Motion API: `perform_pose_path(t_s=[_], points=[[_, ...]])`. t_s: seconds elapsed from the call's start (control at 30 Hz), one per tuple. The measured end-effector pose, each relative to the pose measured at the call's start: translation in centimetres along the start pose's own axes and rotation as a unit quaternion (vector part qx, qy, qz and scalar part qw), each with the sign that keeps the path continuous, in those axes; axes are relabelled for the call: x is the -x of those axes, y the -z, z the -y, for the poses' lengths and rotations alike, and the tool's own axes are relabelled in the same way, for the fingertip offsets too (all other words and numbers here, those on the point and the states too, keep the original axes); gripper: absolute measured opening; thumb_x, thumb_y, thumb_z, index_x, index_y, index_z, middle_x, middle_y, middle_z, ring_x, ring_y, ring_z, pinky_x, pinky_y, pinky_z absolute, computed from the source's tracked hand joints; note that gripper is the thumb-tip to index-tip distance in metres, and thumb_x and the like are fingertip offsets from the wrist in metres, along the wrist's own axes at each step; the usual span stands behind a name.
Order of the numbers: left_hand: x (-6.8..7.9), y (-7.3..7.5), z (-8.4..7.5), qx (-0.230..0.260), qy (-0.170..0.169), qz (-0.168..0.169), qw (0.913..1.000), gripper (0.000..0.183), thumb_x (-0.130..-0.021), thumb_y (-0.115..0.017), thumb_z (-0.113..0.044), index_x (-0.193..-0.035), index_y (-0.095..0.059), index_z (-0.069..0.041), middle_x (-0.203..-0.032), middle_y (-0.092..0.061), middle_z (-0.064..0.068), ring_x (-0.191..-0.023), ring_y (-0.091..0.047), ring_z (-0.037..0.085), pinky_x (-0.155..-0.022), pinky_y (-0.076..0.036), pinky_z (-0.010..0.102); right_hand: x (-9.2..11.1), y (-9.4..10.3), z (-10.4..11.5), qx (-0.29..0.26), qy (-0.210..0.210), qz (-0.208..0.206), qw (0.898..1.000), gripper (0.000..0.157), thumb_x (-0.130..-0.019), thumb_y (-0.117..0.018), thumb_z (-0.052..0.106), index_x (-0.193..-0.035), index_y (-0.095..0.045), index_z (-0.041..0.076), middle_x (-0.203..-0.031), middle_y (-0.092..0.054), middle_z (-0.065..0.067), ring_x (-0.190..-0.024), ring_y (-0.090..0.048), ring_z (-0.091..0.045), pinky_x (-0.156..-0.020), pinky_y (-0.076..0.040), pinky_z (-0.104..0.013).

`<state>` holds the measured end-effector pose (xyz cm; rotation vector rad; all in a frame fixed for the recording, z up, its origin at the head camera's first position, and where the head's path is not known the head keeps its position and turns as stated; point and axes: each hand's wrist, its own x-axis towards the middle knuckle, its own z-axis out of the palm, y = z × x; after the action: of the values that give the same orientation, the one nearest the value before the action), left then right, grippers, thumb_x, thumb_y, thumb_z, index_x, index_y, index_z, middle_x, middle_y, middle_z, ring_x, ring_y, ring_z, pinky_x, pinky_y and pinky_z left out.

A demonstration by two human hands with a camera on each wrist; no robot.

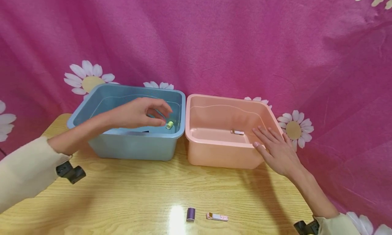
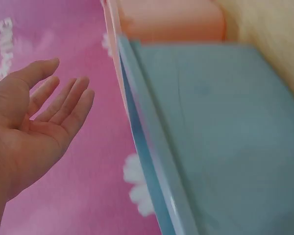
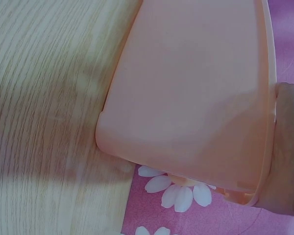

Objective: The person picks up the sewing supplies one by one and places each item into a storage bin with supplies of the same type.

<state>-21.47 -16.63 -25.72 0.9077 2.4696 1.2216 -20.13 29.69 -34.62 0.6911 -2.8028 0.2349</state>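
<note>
My left hand (image 1: pixel 141 113) hovers over the blue bin (image 1: pixel 131 146), fingers loosely curved and holding nothing; the left wrist view shows the same bare palm (image 2: pixel 34 142). Inside that bin lies a small green thread spool (image 1: pixel 169 125), below the fingertips. A dark item (image 1: pixel 145 131) there is mostly hidden by the front rim. My right hand (image 1: pixel 277 151) rests at the right front corner of the pink bin (image 1: pixel 223 156), fingers spread and extended over the inside. On this bin's floor lies a nail clipper (image 1: pixel 237 132).
A purple thread spool (image 1: pixel 191 214) and a pink-patterned nail clipper (image 1: pixel 217 216) lie near the front of the wooden table (image 1: pixel 128 187). The bins stand side by side, close to a magenta flowered cloth (image 1: pixel 196 41) behind them.
</note>
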Motion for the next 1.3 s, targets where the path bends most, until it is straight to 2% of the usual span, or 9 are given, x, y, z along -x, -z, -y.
perform_pose_path(t_s=[0.3,0.53,0.7,0.9,1.03,1.17,1.3], points=[[1.0,-4.9,-2.4,0.083,-0.069,-0.005,0.9941,0.028,-0.089,-0.073,-0.001,-0.115,-0.065,-0.007,-0.107,-0.068,0.007,-0.100,-0.069,0.020,-0.087,-0.055,0.034,0.0,0.0,-0.1,0.003,0.003,-0.002,1.000,0.053,-0.105,-0.046,0.041,-0.153,-0.043,0.020,-0.153,-0.043,-0.014,-0.138,-0.034,-0.045,-0.110,-0.008,-0.070],[1.7,-7.8,-3.1,0.071,-0.094,0.003,0.9931,0.033,-0.087,-0.076,-0.003,-0.118,-0.066,-0.008,-0.107,-0.069,0.000,-0.097,-0.068,0.014,-0.085,-0.055,0.030,0.0,0.1,-0.1,0.005,0.003,-0.003,1.000,0.052,-0.105,-0.046,0.041,-0.153,-0.044,0.020,-0.153,-0.043,-0.014,-0.138,-0.035,-0.045,-0.109,-0.009,-0.071],[1.9,-9.8,-2.3,0.025,-0.110,-0.011,0.9936,0.043,-0.086,-0.079,-0.009,-0.126,-0.063,-0.007,-0.113,-0.070,0.000,-0.104,-0.066,0.011,-0.090,-0.053,0.028,0.0,0.1,-0.1,0.006,0.004,-0.004,1.000,0.052,-0.105,-0.046,0.041,-0.152,-0.044,0.019,-0.152,-0.043,-0.015,-0.138,-0.035,-0.045,-0.109,-0.009,-0.071],[1.9,-12.3,-0.6,0.010,-0.095,-0.019,0.9953,0.047,-0.086,-0.081,-0.019,-0.128,-0.062,-0.009,-0.124,-0.066,0.000,-0.111,-0.063,0.014,-0.095,-0.051,0.033,-0.1,0.0,0.0,0.006,0.001,-0.002,1.000,0.052,-0.105,-0.046,0.041,-0.152,-0.044,0.018,-0.153,-0.043,-0.015,-0.138,-0.034,-0.045,-0.109,-0.009,-0.070],[2.1,-13.9,0.6,0.025,-0.080,0.001,0.9965,0.049,-0.086,-0.081,-0.021,-0.128,-0.059,-0.010,-0.125,-0.063,0.001,-0.113,-0.061,0.016,-0.096,-0.050,0.034,-0.1,0.0,0.0,0.006,0.001,-0.002,1.000,0.052,-0.105,-0.046,0.041,-0.152,-0.044,0.019,-0.153,-0.042,-0.015,-0.138,-0.034,-0.045,-0.109,-0.009,-0.070],[2.5,-15.6,1.7,0.047,-0.050,0.025,0.9974,0.054,-0.084,-0.083,-0.022,-0.130,-0.056,-0.015,-0.127,-0.061,-0.001,-0.115,-0.059,0.013,-0.098,-0.049,0.034,-0.1,0.0,0.0,0.005,0.001,-0.003,1.000,0.053,-0.105,-0.046,0.041,-0.152,-0.044,0.019,-0.153,-0.042,-0.015,-0.138,-0.034,-0.045,-0.109,-0.009,-0.071],[2.9,-17.3,2.7,0.041,-0.031,0.038,0.9980,0.057,-0.084,-0.083,-0.026,-0.133,-0.055,-0.017,-0.130,-0.061,0.002,-0.118,-0.057,0.014,-0.099,-0.047,0.037,-0.1,-0.1,0.0,0.004,0.001,-0.005,1.000,0.052,-0.105,-0.046,0.041,-0.152,-0.044,0.019,-0.153,-0.042,-0.015,-0.138,-0.035,-0.045,-0.107,-0.010,-0.072]])
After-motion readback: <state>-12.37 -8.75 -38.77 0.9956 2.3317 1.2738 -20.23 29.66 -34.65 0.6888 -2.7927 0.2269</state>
